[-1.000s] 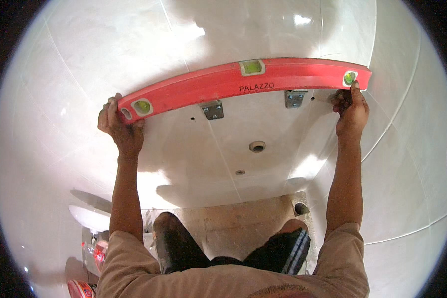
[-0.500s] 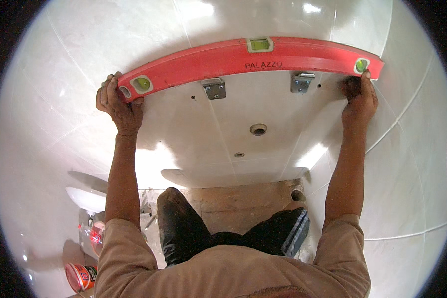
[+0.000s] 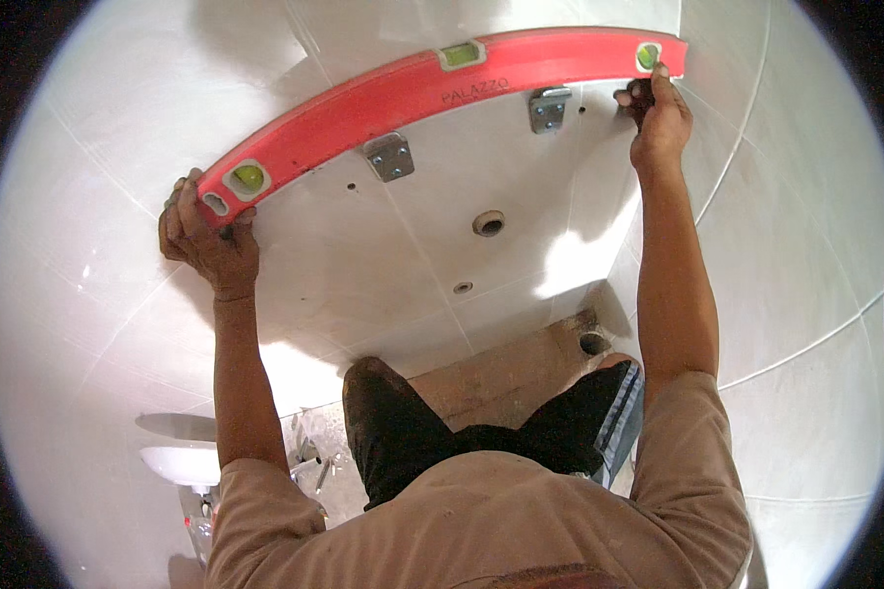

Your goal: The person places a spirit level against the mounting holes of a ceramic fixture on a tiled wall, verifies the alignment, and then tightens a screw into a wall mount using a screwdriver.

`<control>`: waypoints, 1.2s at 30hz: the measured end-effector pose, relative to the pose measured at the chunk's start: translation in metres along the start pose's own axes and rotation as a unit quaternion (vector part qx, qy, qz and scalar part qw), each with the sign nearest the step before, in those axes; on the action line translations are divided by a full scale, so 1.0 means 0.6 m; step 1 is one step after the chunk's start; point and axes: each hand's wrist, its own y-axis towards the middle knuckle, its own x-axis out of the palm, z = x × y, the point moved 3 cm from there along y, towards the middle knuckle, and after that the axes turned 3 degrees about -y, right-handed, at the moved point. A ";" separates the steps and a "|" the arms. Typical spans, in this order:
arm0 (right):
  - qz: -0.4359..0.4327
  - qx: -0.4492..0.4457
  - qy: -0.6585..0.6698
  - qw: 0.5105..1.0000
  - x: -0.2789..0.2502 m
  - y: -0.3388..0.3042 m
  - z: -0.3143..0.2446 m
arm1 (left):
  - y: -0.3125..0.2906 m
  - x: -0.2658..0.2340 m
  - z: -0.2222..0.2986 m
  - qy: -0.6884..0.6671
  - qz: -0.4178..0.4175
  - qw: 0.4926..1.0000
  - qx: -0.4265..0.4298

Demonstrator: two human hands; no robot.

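A long red spirit level [image 3: 363, 93] with green vials lies across the pale tiled wall, bowed by the lens. Its lower edge meets the tops of two metal wall brackets, the left bracket [image 3: 390, 157] and the right bracket [image 3: 550, 110]; whether it presses on them I cannot tell. My left hand [image 3: 211, 236] is wrapped around the level's left end, beside the slotted hole. Near the right end vial, my right hand [image 3: 663, 123] grips the lower edge, thumb up on the face and the other fingers curled below.
Below the brackets, the wall has a round pipe opening [image 3: 488, 224] and a smaller fitting [image 3: 463, 288]. A floor drain hole [image 3: 593, 343] sits by my right knee. A white basin [image 3: 182, 463] stands at lower left; a side wall [image 3: 805, 245] rises close on the right.
My view has turned, so the level now slants up to the right in the picture. Both hands keep hold of its ends, and it still lies along the bracket tops.
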 end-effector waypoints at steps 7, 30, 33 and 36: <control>-0.004 -0.008 0.006 1.000 0.009 -0.007 -0.004 | 0.004 -0.003 0.008 -0.024 0.022 0.999 0.027; -0.022 -0.011 0.024 0.999 -0.004 0.005 0.007 | 0.001 -0.002 0.007 -0.024 0.027 0.999 0.016; -0.020 -0.009 0.027 0.999 -0.003 0.003 0.006 | 0.002 0.000 0.005 -0.032 0.026 0.999 0.018; -0.022 -0.007 0.028 0.999 -0.004 0.002 0.004 | 0.004 0.000 0.008 -0.029 0.022 0.999 0.021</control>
